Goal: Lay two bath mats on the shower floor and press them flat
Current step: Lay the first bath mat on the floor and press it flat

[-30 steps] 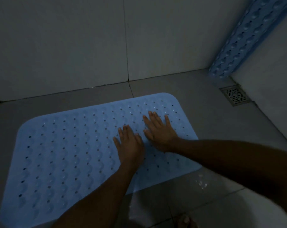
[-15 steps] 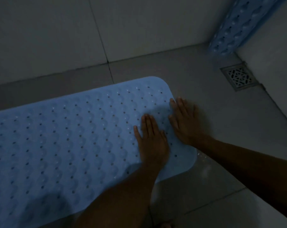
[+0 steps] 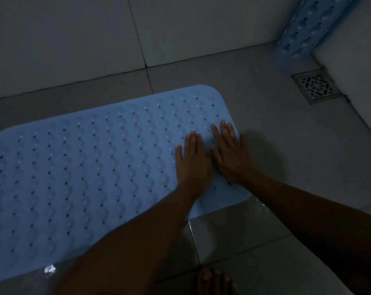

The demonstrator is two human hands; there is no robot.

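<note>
Pretty dim in here, but the light blue bath mat (image 3: 84, 177) is lying flat on the tiled shower floor (image 3: 276, 145). Both palms are down on its right end, side by side: left hand (image 3: 194, 162) and right hand (image 3: 229, 154), fingers straight and spread flat, gripping nothing. A 2nd blue mat (image 3: 307, 24) leans rolled in the far right corner, just behind the floor drain (image 3: 317, 86). Toes (image 3: 214, 279) peek in at the bottom.

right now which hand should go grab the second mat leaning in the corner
Probably the right hand: it lies flat at the laid mat's right end, on the side nearer the second mat propped in the far right corner. The left hand is farther from it.
</note>
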